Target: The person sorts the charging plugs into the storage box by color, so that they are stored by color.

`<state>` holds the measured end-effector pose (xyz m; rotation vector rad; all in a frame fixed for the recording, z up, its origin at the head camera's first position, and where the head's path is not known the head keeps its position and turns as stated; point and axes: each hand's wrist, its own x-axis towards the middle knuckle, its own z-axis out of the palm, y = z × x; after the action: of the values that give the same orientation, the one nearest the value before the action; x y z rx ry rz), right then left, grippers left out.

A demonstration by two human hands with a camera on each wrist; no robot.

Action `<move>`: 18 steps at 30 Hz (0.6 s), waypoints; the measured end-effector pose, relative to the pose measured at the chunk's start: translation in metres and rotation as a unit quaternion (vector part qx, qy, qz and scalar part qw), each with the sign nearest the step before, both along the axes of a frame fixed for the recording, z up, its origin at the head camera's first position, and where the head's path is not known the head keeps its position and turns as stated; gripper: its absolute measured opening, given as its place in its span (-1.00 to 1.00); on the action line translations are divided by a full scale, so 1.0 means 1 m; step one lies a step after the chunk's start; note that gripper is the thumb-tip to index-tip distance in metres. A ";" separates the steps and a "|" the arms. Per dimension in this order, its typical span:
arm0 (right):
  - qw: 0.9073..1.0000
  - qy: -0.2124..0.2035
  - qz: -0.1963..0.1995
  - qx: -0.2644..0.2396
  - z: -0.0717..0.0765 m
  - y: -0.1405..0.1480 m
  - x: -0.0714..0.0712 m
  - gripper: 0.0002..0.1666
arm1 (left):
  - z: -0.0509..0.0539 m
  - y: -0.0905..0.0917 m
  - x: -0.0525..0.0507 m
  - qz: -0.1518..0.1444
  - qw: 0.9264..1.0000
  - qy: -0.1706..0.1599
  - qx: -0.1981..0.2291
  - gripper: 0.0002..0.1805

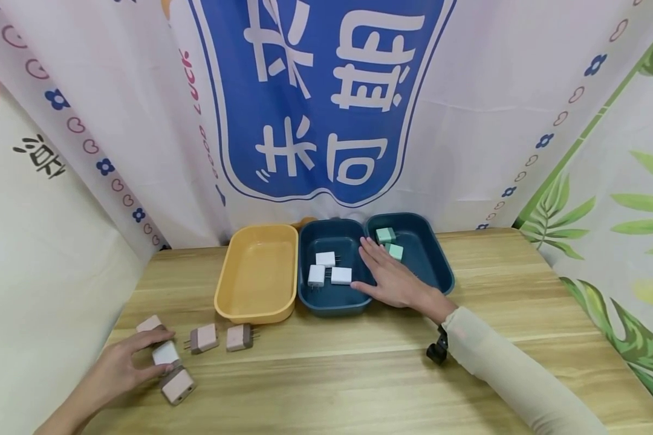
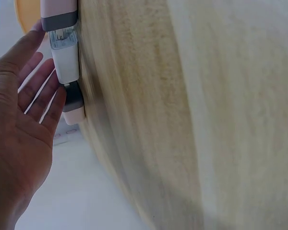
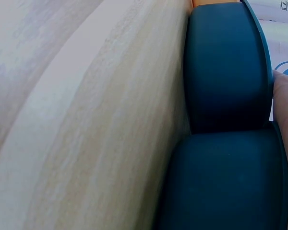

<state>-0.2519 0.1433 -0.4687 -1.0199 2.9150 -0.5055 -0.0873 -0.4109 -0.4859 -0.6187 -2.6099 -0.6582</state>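
Observation:
At the left of the table, my left hand [image 1: 114, 371] has thumb and fingers spread around a white plug adapter [image 1: 165, 354] lying between two pink-and-grey adapters [image 1: 178, 385]. The left wrist view shows the hand [image 2: 26, 100] with straight fingers beside the white adapter [image 2: 66, 62]; whether they touch it is hard to tell. My right hand [image 1: 394, 279], fingers extended, is over the adjoining rims of two dark blue bins. White adapters [image 1: 341, 276] lie in the middle bin [image 1: 334, 306]; green adapters [image 1: 385, 235] lie in the right bin [image 1: 443, 266], partly hidden by the hand.
A yellow bin [image 1: 256, 275] stands left of the blue ones. Two more pink-and-grey adapters [image 1: 204, 338] lie on the wooden table [image 1: 326, 374] in front of it. A printed curtain [image 1: 457, 121] hangs behind the bins.

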 end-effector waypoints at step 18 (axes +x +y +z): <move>1.000 0.001 0.002 -0.001 0.000 0.000 0.000 0.15 | -0.005 -0.003 -0.002 -0.009 1.000 0.014 -0.020 -0.31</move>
<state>-0.2521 0.1430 -0.4686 -1.0272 2.9148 -0.5081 -0.0888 -0.4140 -0.4906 -0.6606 -2.5999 -0.6002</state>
